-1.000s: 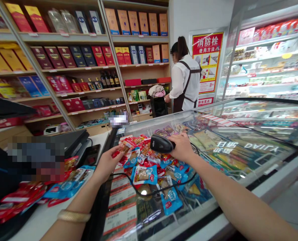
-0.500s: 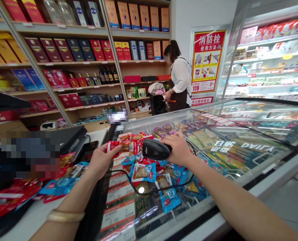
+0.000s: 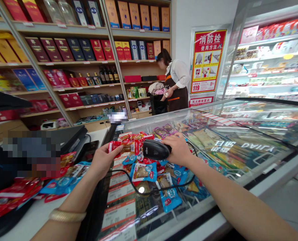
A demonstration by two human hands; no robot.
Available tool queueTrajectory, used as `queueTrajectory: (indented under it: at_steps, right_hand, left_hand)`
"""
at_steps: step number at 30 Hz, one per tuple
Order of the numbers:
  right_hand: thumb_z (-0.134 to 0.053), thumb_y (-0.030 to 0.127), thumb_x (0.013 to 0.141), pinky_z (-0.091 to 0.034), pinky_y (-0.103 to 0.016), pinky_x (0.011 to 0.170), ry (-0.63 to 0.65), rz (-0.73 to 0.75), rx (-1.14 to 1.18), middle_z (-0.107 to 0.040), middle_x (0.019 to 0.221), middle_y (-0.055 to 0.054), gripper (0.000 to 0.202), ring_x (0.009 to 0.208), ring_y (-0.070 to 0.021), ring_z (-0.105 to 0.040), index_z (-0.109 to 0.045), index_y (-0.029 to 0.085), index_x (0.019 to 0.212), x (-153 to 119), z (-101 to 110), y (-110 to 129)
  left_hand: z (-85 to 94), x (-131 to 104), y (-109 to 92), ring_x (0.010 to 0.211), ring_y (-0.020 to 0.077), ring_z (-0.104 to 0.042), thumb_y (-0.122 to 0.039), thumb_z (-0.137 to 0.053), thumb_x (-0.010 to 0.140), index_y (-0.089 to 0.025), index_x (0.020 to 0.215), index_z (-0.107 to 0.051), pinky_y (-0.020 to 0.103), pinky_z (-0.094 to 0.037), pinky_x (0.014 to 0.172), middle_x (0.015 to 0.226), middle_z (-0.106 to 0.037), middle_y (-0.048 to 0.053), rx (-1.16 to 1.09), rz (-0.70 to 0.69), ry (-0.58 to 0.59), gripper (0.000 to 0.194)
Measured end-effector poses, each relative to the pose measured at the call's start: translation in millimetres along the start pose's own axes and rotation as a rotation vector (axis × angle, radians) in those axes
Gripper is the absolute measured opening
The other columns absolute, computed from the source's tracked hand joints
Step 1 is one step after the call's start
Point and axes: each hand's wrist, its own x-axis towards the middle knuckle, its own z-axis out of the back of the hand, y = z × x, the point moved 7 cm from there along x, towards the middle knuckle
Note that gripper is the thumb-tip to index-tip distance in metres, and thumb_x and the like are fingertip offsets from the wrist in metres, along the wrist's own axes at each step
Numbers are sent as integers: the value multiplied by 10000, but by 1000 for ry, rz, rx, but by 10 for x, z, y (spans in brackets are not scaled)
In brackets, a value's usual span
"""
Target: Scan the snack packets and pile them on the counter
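1. Near left, a pile of red and blue packets [image 3: 63, 182] lies on the white counter [image 3: 39, 214]; the spacing seems to keep it separate from the heap on the right.
2. The left hand [image 3: 102, 161] pinches a red packet [image 3: 130, 148] by its left end, thumb over the near face. That grip leaves most of the wrapper uncovered, presumably so its print faces the scanner.
3. Just beside the packet's right end, the black scanner [image 3: 156, 150] points left. The right hand [image 3: 178, 149] is wrapped around its handle, probably to keep it steady — whether a finger presses a trigger, I cannot tell.
4. Beneath and nearer lies a loose heap of packets [image 3: 143, 171] on the glass-topped freezer [image 3: 276, 181], likely placed there for easy reach by both hands.
5. A black cable [image 3: 149, 194] loops across the glass and over a blue packet on the near side; it could snag whatever is lifted there.
6. Far left, shelves [image 3: 111, 35] carry boxes and bottles.
7. Far centre, a co-worker in an apron [image 3: 177, 78] bends by a black container [image 3: 160, 103], with the freezer standing between.
8. Farther right hangs a red poster [image 3: 208, 62].
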Motion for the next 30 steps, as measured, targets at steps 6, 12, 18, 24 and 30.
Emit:
queueTrajectory:
  at_steps: [6, 12, 18, 24, 30]
  right_hand:
    - [-654, 287, 678, -242, -356, 814, 20, -9, -10, -700, 796, -36, 216, 784, -196, -585, -710, 218, 875, 6, -2, 2]
    - [-652, 292, 682, -240, -359, 824, 35, -14, -23, -701, 790, -34, 204, 786, -196, -596, -702, 216, 864, 9, -1, 8]
    - [-656, 291, 689, -244, -358, 815, 39, -15, -22, -702, 808, -24, 205, 805, -194, -604, -701, 224, 878, 9, -8, 10]
    - [-660, 292, 693, -250, -357, 809, 42, -13, -34, -697, 802, -28, 202, 800, -199, -599, -703, 223, 878, 5, -9, 11]
    - [-654, 281, 680, -258, -355, 796, -14, -6, -21, -711, 819, -43, 207, 808, -204, -596, -708, 221, 871, -16, 5, -11]
  left_hand:
    - [1, -3, 27, 677, 215, -687, -524, -908, 428, -131, 789, -719, 353, -578, 661, 755, -744, 87, -3, 9, -1, 566]
    - [18, 7, 36, 673, 216, -684, -548, -898, 441, -130, 790, -716, 357, -577, 656, 751, -742, 93, 19, 3, -2, 574]
    - [-5, -20, -1, 662, 199, -676, -546, -901, 429, -134, 782, -711, 334, -567, 649, 758, -742, 86, 15, 4, 5, 575]
    - [-13, -31, -19, 674, 209, -677, -545, -896, 442, -139, 789, -717, 350, -563, 662, 774, -747, 90, 20, 2, 8, 564]
    - [-10, -51, -60, 614, 170, -620, -514, -848, 515, -153, 782, -715, 290, -499, 607, 707, -716, 48, 182, -88, -14, 468]
